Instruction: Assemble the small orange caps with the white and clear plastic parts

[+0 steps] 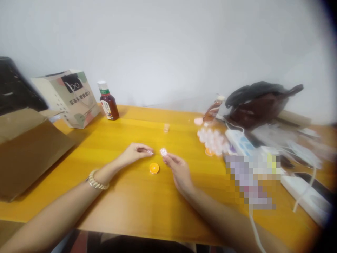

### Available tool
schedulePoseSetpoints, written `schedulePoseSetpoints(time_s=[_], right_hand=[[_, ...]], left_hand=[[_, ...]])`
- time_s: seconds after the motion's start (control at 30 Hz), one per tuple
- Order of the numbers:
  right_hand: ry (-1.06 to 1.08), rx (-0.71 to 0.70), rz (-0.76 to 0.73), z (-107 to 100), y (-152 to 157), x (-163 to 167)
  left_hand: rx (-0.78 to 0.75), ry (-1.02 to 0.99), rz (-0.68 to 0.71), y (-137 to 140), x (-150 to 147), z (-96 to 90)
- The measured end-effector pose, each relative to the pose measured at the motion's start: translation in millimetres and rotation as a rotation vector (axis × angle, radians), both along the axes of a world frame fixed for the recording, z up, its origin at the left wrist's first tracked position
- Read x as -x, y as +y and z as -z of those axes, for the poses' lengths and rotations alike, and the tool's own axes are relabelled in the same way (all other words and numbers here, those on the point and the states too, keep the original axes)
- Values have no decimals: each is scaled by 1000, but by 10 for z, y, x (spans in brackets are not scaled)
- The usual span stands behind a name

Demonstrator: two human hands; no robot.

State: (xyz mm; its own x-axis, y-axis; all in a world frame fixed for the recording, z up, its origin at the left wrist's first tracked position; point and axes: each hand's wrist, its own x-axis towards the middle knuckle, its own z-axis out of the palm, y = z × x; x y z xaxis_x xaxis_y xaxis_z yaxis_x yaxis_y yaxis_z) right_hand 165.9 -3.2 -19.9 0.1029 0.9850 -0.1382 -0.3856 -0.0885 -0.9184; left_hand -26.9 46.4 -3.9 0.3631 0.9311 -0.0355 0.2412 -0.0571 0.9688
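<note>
Between thumb and fingers, my left hand (pixel 137 151) pinches a small white piece with dark marks (pixel 150 152), seen nearly edge-on. My right hand (pixel 180 172) grips a small white patterned piece (pixel 163 152) by its lower edge, its marked face turned up. A narrow gap separates the two pieces; their exact kind is too small to make out. On the table just below and between my hands lies a round orange lid-like thing (pixel 154 168). Farther back stands a small clear, pinkish container (pixel 166 128), blurred.
A cardboard box (pixel 31 154), a paper bag (pixel 76 98) and a dark red bottle (pixel 109 103) stand at left on the yellow table (pixel 126 207). At right are clustered white-pink round things (pixel 213 140), a power strip (pixel 240 140), cables and a dark bag (pixel 260 105).
</note>
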Motion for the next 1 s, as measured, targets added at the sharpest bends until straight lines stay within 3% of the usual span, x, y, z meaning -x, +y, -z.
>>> schedulePoseSetpoints(time_s=[0.3, 0.47, 1.0], right_hand=[[-64, -2, 1, -6, 1, -20], [-72, -4, -49, -11, 1, -24], [-76, -37, -230, -13, -54, 20]], left_hand=[[-65, -78, -23, -65, -13, -66], [-131, -116, 93, -106, 13, -135], [-590, 117, 217, -285, -139, -294]])
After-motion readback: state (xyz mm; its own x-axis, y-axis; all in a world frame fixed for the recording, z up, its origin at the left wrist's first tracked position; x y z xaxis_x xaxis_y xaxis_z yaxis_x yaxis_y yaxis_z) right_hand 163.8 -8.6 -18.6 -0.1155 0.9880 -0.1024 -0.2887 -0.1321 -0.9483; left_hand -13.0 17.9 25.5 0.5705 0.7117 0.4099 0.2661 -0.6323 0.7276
